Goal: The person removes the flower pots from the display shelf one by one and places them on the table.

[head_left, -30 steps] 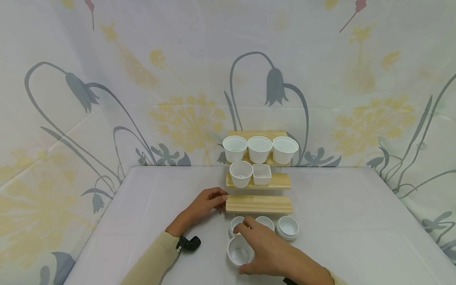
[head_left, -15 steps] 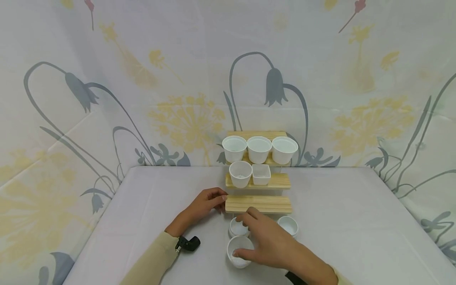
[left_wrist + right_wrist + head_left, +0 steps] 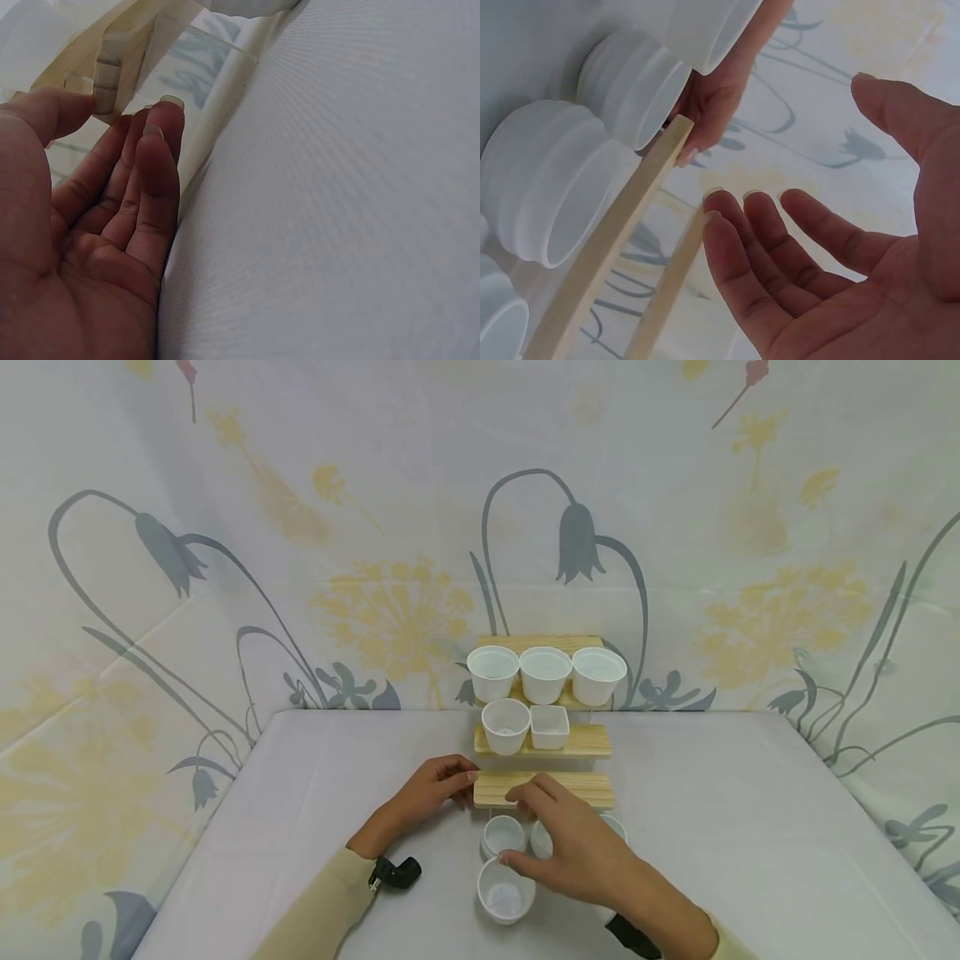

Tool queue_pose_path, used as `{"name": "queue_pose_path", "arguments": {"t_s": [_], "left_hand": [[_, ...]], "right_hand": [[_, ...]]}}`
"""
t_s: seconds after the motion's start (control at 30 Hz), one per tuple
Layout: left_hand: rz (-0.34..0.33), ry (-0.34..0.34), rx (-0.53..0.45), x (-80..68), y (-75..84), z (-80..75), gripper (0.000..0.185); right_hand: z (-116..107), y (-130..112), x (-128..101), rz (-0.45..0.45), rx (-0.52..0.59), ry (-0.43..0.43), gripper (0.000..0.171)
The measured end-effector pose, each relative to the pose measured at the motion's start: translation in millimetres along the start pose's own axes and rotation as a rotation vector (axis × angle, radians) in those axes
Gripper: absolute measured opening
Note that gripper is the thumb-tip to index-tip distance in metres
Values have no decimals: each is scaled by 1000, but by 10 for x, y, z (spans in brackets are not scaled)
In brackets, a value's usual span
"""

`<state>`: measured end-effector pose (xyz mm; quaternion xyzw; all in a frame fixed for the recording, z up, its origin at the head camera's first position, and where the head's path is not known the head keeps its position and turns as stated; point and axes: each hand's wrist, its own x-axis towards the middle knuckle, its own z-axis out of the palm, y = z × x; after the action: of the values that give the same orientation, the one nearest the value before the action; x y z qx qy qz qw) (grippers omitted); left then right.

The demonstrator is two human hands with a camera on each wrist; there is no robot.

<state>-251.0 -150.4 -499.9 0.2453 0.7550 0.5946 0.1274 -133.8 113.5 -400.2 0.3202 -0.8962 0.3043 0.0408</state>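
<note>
Under right hand (image 3: pixel 577 852), middle cup (image 3: pixel 542 838) half hidden; rightmost cup (image 3: pixel 617 827) mostly hidden

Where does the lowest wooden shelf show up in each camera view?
Head: the lowest shelf sits at centre, between the left hand and right hand.
Left wrist: only its end shows, top left, at the fingertips.
Right wrist: a pale diagonal strip, lower left.
Shared landmark: the left hand touching the shelf's end, also seen in the right wrist view.
</note>
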Motion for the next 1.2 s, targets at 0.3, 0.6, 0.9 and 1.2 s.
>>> {"name": "queue_pose_path", "arguments": {"t_s": [0.3,0.6,0.9,1.2], "left_hand": [[-1,1,-13,18,-10,-3,25],[-15,3,-13,21,2,3,25],[-14,7,-15,16,-9,12,25],[-8,6,-1,7,-16,6,25]], "right_hand": [[-36,61,40,0,0,85,49],[-75,110,79,46,29,110,46],[-135,224,96,-32,20,228,45],[-221,260,106,-53,26,296,41]]}}
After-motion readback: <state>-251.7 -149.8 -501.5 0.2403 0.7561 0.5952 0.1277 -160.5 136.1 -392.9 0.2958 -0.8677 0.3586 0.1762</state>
